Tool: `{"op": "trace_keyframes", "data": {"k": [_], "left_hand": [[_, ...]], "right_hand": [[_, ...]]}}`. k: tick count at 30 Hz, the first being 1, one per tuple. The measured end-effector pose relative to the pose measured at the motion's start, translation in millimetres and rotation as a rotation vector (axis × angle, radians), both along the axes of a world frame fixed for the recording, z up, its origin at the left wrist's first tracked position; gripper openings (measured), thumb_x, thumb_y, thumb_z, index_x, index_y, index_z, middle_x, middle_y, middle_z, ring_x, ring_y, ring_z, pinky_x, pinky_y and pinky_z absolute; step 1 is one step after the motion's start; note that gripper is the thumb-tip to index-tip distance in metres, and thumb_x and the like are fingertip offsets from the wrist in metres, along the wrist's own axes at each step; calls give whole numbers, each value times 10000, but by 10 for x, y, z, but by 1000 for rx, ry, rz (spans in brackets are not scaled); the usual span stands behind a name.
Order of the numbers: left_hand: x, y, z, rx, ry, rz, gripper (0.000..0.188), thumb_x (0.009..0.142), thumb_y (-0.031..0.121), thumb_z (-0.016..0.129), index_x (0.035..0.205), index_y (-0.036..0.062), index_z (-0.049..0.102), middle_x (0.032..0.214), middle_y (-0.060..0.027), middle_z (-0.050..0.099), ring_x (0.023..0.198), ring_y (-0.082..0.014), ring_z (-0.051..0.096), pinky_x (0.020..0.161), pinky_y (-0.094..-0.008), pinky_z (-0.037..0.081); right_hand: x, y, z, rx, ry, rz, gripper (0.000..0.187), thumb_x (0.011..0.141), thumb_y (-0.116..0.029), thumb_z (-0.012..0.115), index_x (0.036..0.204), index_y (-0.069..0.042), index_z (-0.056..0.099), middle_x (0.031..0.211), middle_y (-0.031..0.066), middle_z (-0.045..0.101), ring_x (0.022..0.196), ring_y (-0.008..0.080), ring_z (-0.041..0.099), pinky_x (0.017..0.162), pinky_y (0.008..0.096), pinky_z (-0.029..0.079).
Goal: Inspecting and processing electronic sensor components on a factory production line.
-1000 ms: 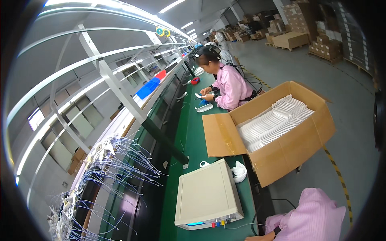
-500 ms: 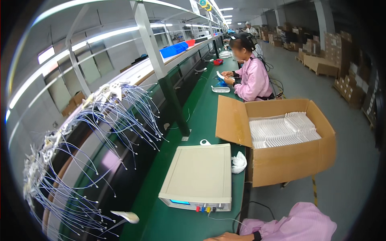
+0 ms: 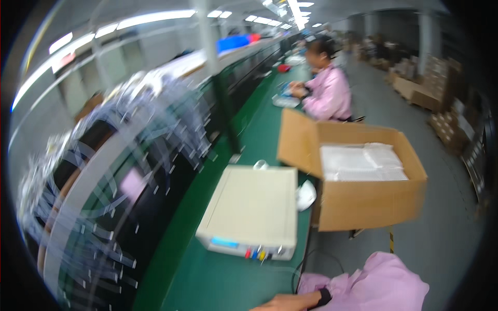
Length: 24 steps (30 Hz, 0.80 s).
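Note:
My right hand (image 3: 282,302) is at the lower edge, over the near end of the green bench (image 3: 218,282). Only its back and wrist show, below a black cuff and a pink sleeve (image 3: 363,280); the fingers are cut off by the picture's edge. Nearest to it is a beige bench instrument (image 3: 254,207) with a lit blue display and coloured terminals along its front. A thin cable runs between the instrument's front and my sleeve. My left hand is out of view.
Bundles of thin white and blue wires (image 3: 171,114) hang along the rail at left, blurred. A carton (image 3: 371,205) of stacked white pieces stands right of the instrument, beside a crumpled white item (image 3: 306,196). Farther along the bench sits a co-worker in pink (image 3: 332,93).
The view has shifted and blurred; instrument and carton appear slightly higher. A pale piece near the hanging wires at lower left no longer shows. My right hand shows a little more.

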State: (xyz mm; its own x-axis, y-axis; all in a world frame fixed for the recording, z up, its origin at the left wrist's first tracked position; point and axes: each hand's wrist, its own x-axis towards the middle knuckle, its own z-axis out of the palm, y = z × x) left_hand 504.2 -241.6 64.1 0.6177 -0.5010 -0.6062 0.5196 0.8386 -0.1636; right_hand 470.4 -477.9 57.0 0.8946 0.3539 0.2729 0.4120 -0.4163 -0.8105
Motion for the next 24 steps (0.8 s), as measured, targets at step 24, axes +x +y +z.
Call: {"op": "trace_keyframes", "data": {"k": [24], "left_hand": [[-70,-5,423,1838,-1266,22,197,861,-3,620,1052,-51,631,1021,-150,663,953,-279,626,861,-344,471]], "right_hand": [[640,891,345,281,546,287,249,957,-103,493,1154,-28,624,719,71,644,573,116,594,526,269,445]]}}
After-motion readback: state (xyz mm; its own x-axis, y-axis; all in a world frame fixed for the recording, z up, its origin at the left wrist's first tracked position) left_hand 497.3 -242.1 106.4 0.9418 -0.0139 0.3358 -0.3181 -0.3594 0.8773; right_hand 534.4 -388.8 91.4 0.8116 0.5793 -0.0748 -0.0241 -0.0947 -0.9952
